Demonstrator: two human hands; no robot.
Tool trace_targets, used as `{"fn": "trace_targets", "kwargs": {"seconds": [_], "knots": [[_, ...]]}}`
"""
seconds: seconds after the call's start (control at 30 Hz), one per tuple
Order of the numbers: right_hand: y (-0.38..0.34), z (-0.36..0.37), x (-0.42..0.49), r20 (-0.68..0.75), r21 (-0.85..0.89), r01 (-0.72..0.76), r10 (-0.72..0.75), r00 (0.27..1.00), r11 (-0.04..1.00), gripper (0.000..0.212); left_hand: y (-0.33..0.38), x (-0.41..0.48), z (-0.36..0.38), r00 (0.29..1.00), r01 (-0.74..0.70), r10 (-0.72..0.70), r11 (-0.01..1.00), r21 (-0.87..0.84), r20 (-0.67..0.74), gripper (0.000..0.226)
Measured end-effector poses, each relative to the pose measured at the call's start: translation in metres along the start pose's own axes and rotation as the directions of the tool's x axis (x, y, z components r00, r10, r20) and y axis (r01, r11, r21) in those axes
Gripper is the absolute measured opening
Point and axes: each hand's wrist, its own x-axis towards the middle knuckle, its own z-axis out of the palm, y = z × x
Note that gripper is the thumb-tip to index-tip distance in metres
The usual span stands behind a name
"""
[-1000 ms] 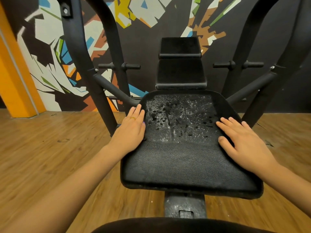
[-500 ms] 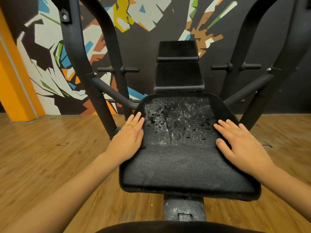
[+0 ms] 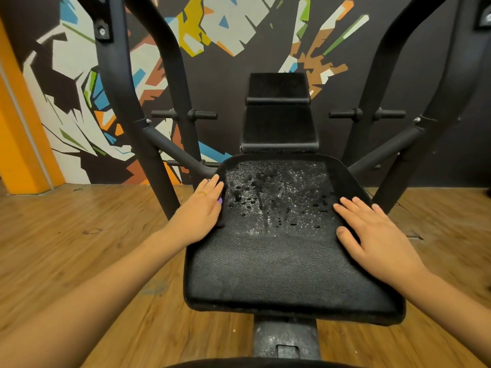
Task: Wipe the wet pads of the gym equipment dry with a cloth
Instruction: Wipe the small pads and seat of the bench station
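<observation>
A black padded seat [image 3: 279, 272] of a gym machine fills the middle of the view. Water drops cover its far half, while the near half looks matte. My left hand [image 3: 198, 213] rests flat on the seat's left edge with straight fingers, a ring on one of them. My right hand [image 3: 372, 237] lies flat on the right side of the seat, fingers spread. Neither hand holds anything. No cloth is in view. Behind the seat stand two black back pads [image 3: 279, 126], one above the other.
Black steel frame tubes [image 3: 122, 107] rise on both sides of the seat, with short peg handles [image 3: 186, 114] sticking out. A steel post [image 3: 285, 338] holds the seat from below. Wooden floor [image 3: 79, 248] surrounds the machine; a painted wall and an orange column [image 3: 18, 134] stand behind.
Both hands have stayed flat on the seat's sides. The view has tilted up slightly, so the seat and hands sit a little lower in the frame.
</observation>
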Motion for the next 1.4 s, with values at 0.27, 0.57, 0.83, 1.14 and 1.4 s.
{"fn": "trace_targets", "kwargs": {"seconds": [0.27,0.57,0.83,1.14,1.4], "knots": [[0.000,0.001,0.001,0.006,-0.012,0.000,0.000,1.000,1.000,0.072,0.000,0.015,0.001,1.000,-0.008,0.007,0.999,0.035,0.013,0.055],[0.000,0.003,-0.001,-0.010,0.002,-0.008,0.008,1.000,1.000,0.071,0.000,0.084,-0.008,0.999,0.004,-0.007,0.997,0.077,0.038,0.052],[-0.001,0.001,-0.002,-0.010,0.009,-0.001,0.001,1.000,1.000,0.071,-0.001,0.031,-0.002,0.999,-0.036,0.036,0.999,0.019,0.005,0.049],[-0.001,0.001,0.000,-0.005,0.007,-0.002,0.002,1.000,1.000,0.072,0.003,-0.021,0.008,0.999,-0.012,0.013,0.999,0.032,-0.044,0.053],[-0.001,0.002,-0.001,-0.009,-0.004,-0.010,0.010,1.000,1.000,0.071,0.005,0.076,-0.005,0.999,-0.030,0.026,0.994,0.109,0.037,0.044]]}}
